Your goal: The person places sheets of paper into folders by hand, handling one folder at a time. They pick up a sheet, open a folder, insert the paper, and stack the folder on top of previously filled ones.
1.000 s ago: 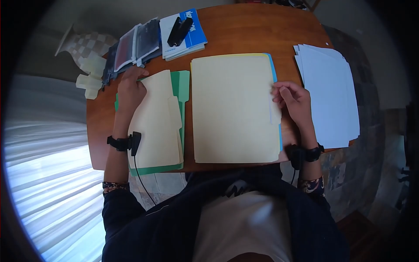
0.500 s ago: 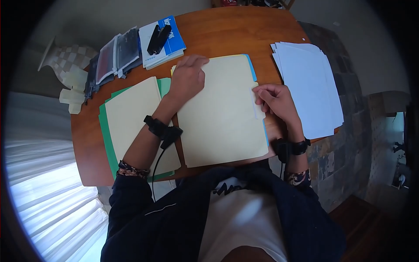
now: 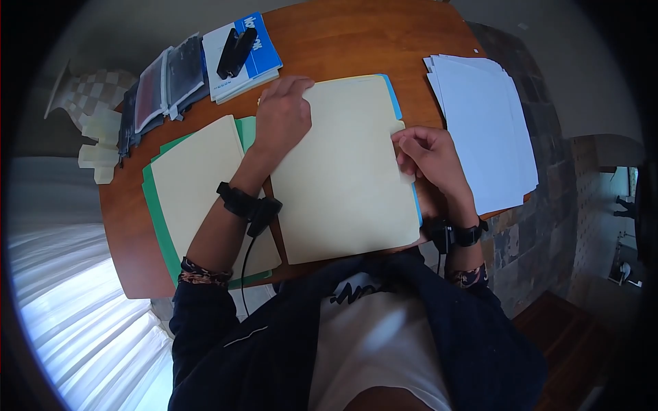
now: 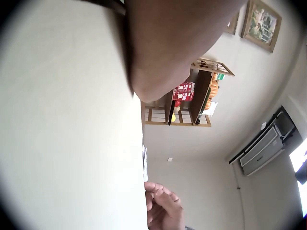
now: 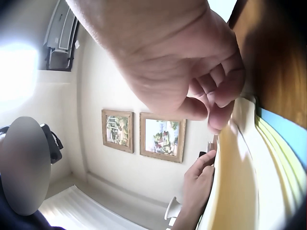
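Folder [image 3: 343, 188] | right grip [image 3: 433, 157]: pinching right edge | left grip [image 3: 282, 118]: far-left corner, hold unclear | papers [image 3: 488, 130] apart, rightward

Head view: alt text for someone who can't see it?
A person's left hand is at the far left corner of a cream folder on a wooden table, the right hand at its right tab. Green and cream folders lie left, white sheets right; a stapler-like tool tops notebooks, far left.
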Motion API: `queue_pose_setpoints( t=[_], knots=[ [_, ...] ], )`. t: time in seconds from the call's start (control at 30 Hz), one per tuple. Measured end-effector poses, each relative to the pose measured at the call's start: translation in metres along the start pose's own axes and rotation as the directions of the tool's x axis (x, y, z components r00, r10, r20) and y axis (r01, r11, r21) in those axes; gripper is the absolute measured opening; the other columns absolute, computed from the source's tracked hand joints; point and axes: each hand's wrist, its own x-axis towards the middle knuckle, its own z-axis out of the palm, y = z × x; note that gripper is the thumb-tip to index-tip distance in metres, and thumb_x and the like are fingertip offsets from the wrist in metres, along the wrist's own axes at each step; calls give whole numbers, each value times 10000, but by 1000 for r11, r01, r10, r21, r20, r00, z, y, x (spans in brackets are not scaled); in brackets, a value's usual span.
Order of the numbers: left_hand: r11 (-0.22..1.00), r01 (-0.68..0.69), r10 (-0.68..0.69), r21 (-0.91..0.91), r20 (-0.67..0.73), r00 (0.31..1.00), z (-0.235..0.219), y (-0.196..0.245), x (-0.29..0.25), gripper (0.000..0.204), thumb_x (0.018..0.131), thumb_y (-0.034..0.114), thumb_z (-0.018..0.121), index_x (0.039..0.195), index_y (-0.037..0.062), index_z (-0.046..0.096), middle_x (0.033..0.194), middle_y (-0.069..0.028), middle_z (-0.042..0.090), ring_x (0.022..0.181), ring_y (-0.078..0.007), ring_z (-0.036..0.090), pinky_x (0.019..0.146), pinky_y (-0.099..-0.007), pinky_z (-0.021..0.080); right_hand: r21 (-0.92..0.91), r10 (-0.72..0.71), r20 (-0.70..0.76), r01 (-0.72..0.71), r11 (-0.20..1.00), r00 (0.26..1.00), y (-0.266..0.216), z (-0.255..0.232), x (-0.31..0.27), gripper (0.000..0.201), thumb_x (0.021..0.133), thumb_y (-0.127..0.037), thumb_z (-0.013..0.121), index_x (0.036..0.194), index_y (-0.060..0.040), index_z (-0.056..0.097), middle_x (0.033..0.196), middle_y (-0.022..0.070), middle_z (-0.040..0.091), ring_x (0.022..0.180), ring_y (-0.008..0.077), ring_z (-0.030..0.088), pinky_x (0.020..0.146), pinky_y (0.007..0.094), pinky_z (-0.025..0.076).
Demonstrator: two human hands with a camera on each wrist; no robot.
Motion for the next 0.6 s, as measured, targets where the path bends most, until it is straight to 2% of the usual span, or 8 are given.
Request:
queue_pose_setpoints(
  t=[0.07,0.13,0.17,0.23,0.27,0.33,0.4,0.6],
  knots=[
    [1000,6,-6,10,-7,1000,0,0,0,360,786,-71,516,1109,18,649,1117,-142,664,1052,-323,619,962,-418,475,55,-25,-19,26,998,1000,-2,3,-1,187,953,-85,555,1020,36,681,729,30,657,581,70,574,519,223,443],
    [1000,24,-24,9,8,1000,-1,1,0,389,783,-79,509,1133,27,643,1124,-146,662,1067,-322,615,979,-421,466,191,-156,-1,153,970,988,2,6,-1,209,936,-34,544,1090,32,670,815,32,680,654,66,601,570,216,471],
    [999,40,-40,9,23,999,-2,1,0,419,780,-87,502,1157,36,637,1130,-150,660,1081,-321,611,997,-425,456,191,-156,0,153,969,988,4,11,0,209,936,-34,544,1090,32,670,815,32,680,654,66,601,570,216,471],
    [999,31,-31,7,29,999,-2,0,-1,455,778,-95,491,1190,44,626,1140,-156,657,1104,-322,605,1016,-427,443,208,-323,12,314,926,946,6,22,2,298,915,15,546,1198,30,639,954,52,709,753,69,635,654,216,506],
    [1000,21,-21,4,31,999,-3,0,0,492,776,-103,480,1222,53,615,1149,-162,653,1126,-323,599,1036,-429,430,209,-325,9,316,925,946,5,23,1,298,915,15,546,1198,30,639,954,52,709,753,69,635,654,216,506],
    [1000,-17,17,5,15,1000,-3,1,0,507,761,-114,501,1223,52,625,1136,-153,658,1112,-313,605,1014,-417,442,260,-337,149,292,921,930,3,23,-1,377,900,46,561,1274,45,597,1061,83,715,851,77,661,738,226,530],
    [999,-52,52,5,2,999,-5,2,1,522,746,-126,523,1224,51,635,1123,-145,663,1098,-302,610,992,-405,453,246,-332,173,286,926,927,4,23,-3,386,902,47,566,1287,50,586,1069,89,716,879,80,664,765,232,532],
    [975,90,-88,-203,19,996,-11,4,5,531,716,-159,471,1187,26,632,1073,-154,665,1046,-324,630,935,-403,494,240,-350,186,303,922,918,11,16,-2,352,925,20,587,1274,63,589,1052,86,723,918,91,671,821,245,534]
  ],
)
